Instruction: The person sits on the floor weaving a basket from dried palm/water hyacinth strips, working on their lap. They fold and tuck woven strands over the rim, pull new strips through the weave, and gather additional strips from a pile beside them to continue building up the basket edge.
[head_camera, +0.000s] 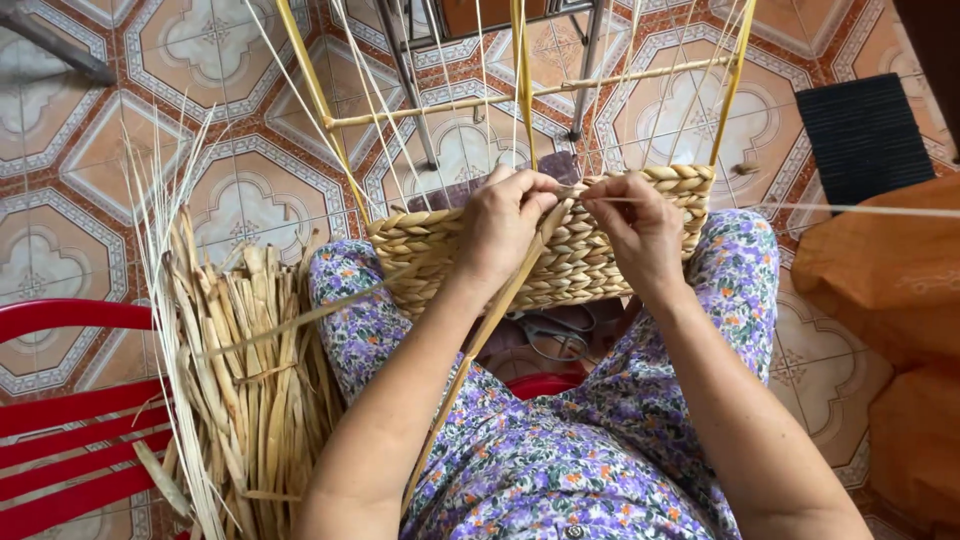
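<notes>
Left hand (503, 232) fingers curled tight, clamped on a flat straw strand (487, 325) at the top edge of the woven basket (580, 255); strand runs down from the fingers toward the lap. Right hand (640, 228) fingertips pinched together on a thin fibre (850, 209) that runs off away from both hands. Basket sits on the knees, directly under both hands. Yellow upright stakes (524, 80) rise above the fingers. Bundle of dried straw (240, 390) well out beyond the left hand, beside a red chair (70, 410).
</notes>
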